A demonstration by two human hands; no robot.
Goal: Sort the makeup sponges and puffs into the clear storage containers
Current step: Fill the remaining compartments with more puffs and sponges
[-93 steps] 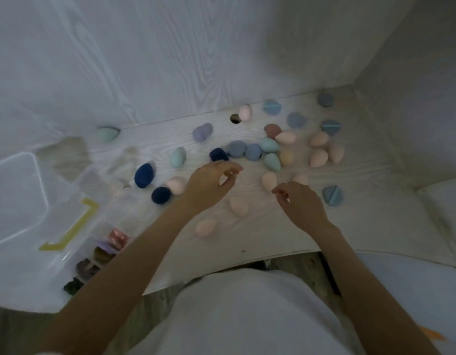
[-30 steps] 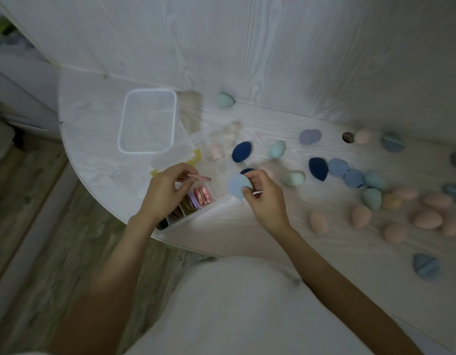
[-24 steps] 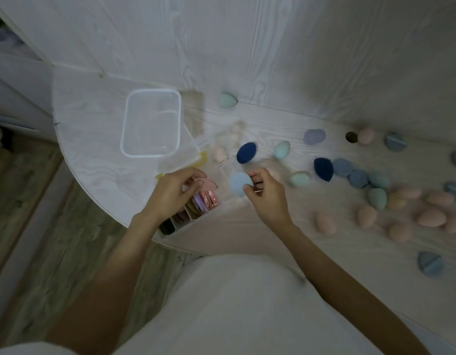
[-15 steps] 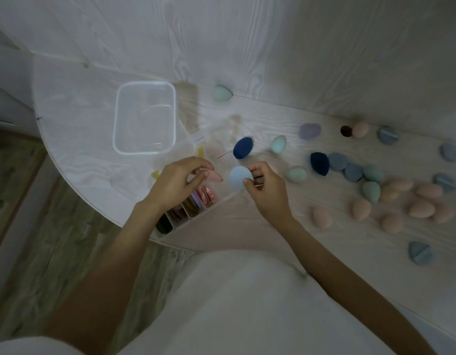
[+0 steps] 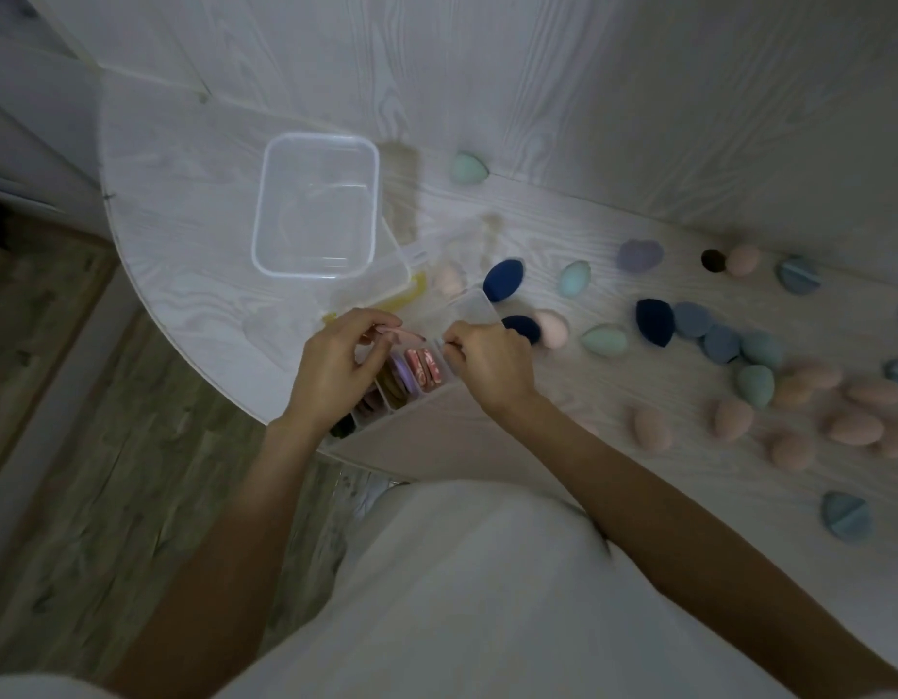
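My left hand point(image 5: 336, 365) pinches a flat pink puff point(image 5: 399, 336) over the clear divided organiser point(image 5: 468, 306) at the table's near edge. Its compartments hold pink, lilac and dark puffs point(image 5: 421, 366). My right hand point(image 5: 487, 363) is at the organiser's right end with fingers curled down into it; the light blue puff is out of sight beneath them. Loose sponges lie to the right: dark blue point(image 5: 502, 280), teal point(image 5: 574, 277), pink point(image 5: 552, 329), mint point(image 5: 604, 340).
A clear square container point(image 5: 372, 209) stands behind the organiser on a flat lid with a yellow latch point(image 5: 416, 291). Several peach sponges point(image 5: 858, 427) and blue puffs point(image 5: 845, 514) are scattered far right. A round hole point(image 5: 713, 259) is in the table. Wall panels rise behind.
My right hand has lowered the light blue puff to the organiser and the puff is no longer visible. My left hand stays over the organiser, still pinching the pink puff.
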